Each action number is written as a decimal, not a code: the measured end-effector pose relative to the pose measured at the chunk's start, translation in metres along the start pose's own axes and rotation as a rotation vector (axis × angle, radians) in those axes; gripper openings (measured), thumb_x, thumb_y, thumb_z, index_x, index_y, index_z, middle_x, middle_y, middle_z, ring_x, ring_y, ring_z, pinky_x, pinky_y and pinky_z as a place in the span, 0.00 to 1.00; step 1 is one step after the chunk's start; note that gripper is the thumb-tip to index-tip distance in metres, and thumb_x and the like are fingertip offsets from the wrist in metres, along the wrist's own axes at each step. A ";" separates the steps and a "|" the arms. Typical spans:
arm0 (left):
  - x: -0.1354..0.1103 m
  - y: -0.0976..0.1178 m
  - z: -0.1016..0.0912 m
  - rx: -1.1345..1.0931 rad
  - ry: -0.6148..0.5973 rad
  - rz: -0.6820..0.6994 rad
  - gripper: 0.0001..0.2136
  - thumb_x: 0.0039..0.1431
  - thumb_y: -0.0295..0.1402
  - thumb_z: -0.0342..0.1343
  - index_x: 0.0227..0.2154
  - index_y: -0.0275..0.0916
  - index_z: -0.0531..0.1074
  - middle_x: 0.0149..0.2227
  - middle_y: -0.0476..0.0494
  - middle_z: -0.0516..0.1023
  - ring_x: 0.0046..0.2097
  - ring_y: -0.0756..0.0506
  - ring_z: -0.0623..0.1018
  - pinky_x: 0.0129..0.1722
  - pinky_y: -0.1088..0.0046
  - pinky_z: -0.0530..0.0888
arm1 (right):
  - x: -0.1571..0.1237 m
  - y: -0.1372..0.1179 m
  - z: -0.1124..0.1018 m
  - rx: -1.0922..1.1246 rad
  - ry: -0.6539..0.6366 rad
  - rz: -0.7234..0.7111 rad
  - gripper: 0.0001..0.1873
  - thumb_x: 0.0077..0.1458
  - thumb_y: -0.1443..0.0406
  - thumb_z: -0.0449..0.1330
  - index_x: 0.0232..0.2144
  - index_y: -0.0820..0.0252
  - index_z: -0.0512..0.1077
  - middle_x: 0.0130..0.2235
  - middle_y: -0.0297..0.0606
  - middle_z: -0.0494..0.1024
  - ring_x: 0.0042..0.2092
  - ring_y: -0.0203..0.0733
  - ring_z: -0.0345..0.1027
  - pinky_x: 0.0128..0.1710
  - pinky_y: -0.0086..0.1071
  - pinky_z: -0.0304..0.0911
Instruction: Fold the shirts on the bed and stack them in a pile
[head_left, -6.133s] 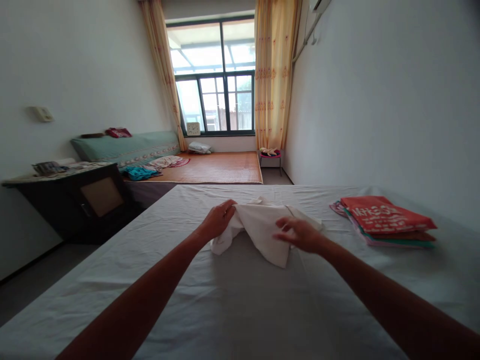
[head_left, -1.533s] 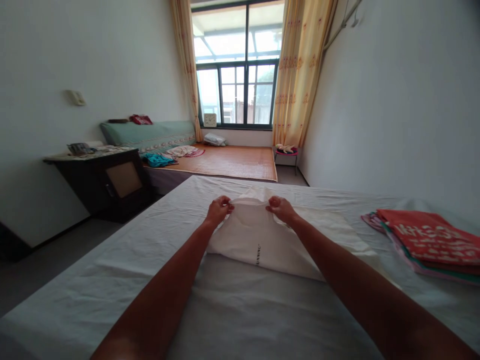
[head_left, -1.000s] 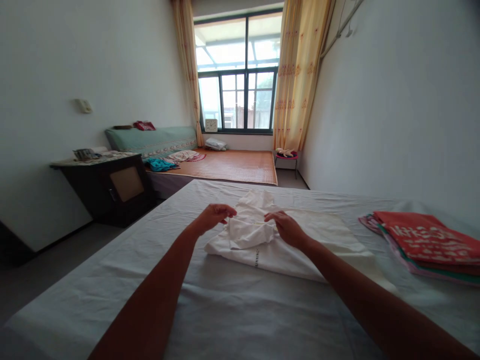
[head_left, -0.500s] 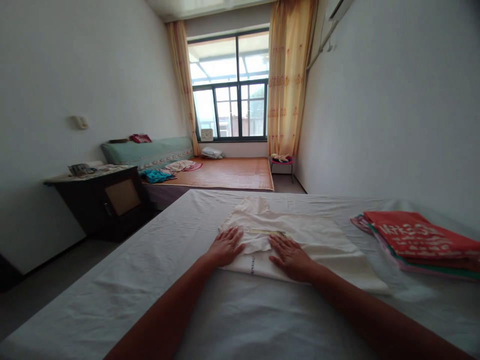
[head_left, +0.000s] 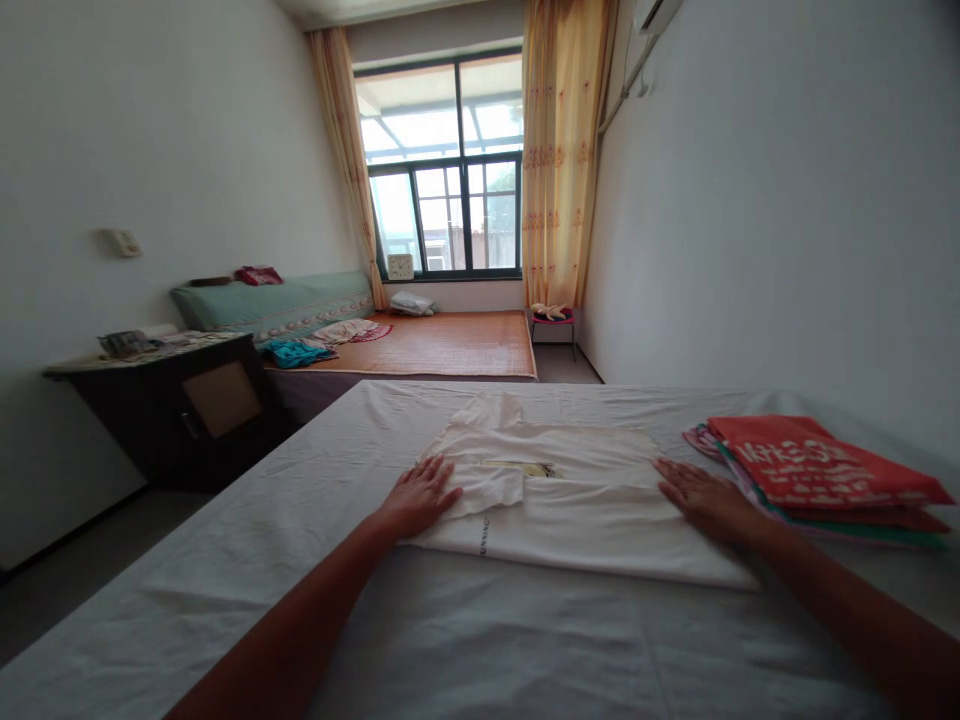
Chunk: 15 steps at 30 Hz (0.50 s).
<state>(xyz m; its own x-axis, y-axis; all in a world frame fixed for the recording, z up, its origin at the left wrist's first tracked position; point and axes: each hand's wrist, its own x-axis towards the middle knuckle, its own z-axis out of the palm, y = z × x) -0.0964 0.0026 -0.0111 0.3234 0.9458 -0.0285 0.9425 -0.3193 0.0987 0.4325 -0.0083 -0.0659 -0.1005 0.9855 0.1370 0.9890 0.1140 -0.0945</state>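
Note:
A white T-shirt (head_left: pixel 585 510) lies on the pale sheet, its near side folded over toward the middle. Part of a printed picture shows at its centre, and dark lettering runs along the folded sleeve side. My left hand (head_left: pixel 421 492) rests flat on the shirt's left end near the shoulder, fingers stretched out. At the right end, my right hand (head_left: pixel 701 497) lies palm down on the cloth with its fingers extended. Neither hand grips anything.
Right of the shirt sits a stack of folded clothes (head_left: pixel 825 465), red on top. The white sheet (head_left: pixel 247 570) covers the surface under everything. Beyond are a bed with a brown mat (head_left: pixel 457 342), a dark cabinet (head_left: pixel 165 420) at left and a small stool (head_left: pixel 553 318).
My right hand has slid rightward from the shirt's middle to its right end. My left hand has shifted slightly left. The view has turned a little to the right.

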 end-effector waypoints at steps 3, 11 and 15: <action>0.014 -0.020 -0.019 0.057 0.059 -0.096 0.22 0.63 0.46 0.42 0.54 0.44 0.69 0.62 0.39 0.63 0.63 0.36 0.60 0.61 0.54 0.53 | 0.027 -0.001 -0.014 -0.054 0.024 -0.027 0.28 0.54 0.56 0.48 0.55 0.59 0.67 0.58 0.48 0.68 0.60 0.52 0.59 0.60 0.50 0.51; 0.106 -0.036 -0.043 -0.180 0.115 -0.159 0.16 0.59 0.39 0.49 0.45 0.39 0.73 0.51 0.37 0.75 0.54 0.41 0.71 0.51 0.70 0.65 | 0.110 -0.014 -0.025 0.053 0.027 -0.017 0.28 0.54 0.60 0.50 0.55 0.61 0.66 0.59 0.48 0.66 0.61 0.50 0.59 0.59 0.46 0.55; 0.148 -0.025 -0.033 -0.312 0.097 -0.150 0.12 0.55 0.39 0.52 0.35 0.36 0.75 0.40 0.38 0.79 0.45 0.41 0.75 0.43 0.71 0.68 | 0.131 -0.001 -0.022 0.097 -0.008 0.004 0.26 0.50 0.59 0.54 0.51 0.62 0.71 0.55 0.50 0.71 0.57 0.51 0.64 0.56 0.42 0.59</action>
<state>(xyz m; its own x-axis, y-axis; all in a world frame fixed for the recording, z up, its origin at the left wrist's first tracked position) -0.0752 0.1522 0.0148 0.1596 0.9868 0.0273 0.9031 -0.1571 0.3996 0.4209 0.1179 -0.0263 -0.0977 0.9869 0.1286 0.9742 0.1212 -0.1902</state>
